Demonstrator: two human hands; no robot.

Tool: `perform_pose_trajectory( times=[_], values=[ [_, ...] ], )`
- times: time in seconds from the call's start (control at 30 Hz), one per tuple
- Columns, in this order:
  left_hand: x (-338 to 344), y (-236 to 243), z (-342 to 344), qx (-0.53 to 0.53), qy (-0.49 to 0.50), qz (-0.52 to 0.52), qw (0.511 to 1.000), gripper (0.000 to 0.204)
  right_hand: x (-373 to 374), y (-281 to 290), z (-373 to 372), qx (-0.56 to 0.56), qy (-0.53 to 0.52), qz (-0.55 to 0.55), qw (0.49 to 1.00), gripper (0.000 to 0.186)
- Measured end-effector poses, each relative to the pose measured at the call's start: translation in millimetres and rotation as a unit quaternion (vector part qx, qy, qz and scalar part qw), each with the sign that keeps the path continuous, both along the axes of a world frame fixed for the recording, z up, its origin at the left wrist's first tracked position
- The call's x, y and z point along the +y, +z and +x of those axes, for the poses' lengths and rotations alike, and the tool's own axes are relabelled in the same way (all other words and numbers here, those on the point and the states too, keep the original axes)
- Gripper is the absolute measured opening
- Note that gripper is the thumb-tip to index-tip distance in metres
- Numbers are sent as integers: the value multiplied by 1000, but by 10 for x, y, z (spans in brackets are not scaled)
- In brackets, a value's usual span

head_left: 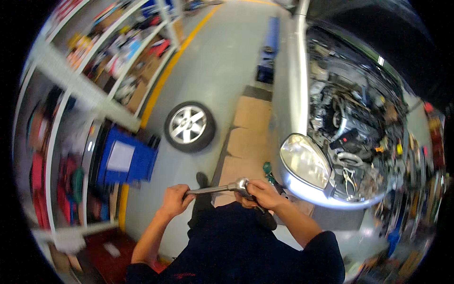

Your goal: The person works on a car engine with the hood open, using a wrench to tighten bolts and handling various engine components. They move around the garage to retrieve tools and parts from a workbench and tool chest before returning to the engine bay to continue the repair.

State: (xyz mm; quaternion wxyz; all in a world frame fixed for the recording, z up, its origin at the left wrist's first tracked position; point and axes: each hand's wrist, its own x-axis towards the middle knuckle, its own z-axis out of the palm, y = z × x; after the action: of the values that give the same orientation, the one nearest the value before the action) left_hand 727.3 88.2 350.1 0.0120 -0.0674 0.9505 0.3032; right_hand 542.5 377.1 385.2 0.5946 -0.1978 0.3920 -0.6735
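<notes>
Gripping a ratchet wrench [215, 189], both hands, left hand [176, 199] on handle, right hand [261, 194] at head

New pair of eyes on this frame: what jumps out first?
Low in the middle, the left hand grips the handle of a metal ratchet wrench while the right hand closes around its head. To the right stands a silver car with its hood up, engine bay exposed, and a headlight just above the hands. A loose wheel with a silver rim lies on the grey floor, left of centre.
</notes>
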Motion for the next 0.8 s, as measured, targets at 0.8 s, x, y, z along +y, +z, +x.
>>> perform_pose_trajectory(
  times=[0.8],
  values=[
    [-1466, -773, -5367, -450, 72, 630, 629, 40, -2408, -1049, -2848, 267, -242, 287, 887, 25]
  ],
)
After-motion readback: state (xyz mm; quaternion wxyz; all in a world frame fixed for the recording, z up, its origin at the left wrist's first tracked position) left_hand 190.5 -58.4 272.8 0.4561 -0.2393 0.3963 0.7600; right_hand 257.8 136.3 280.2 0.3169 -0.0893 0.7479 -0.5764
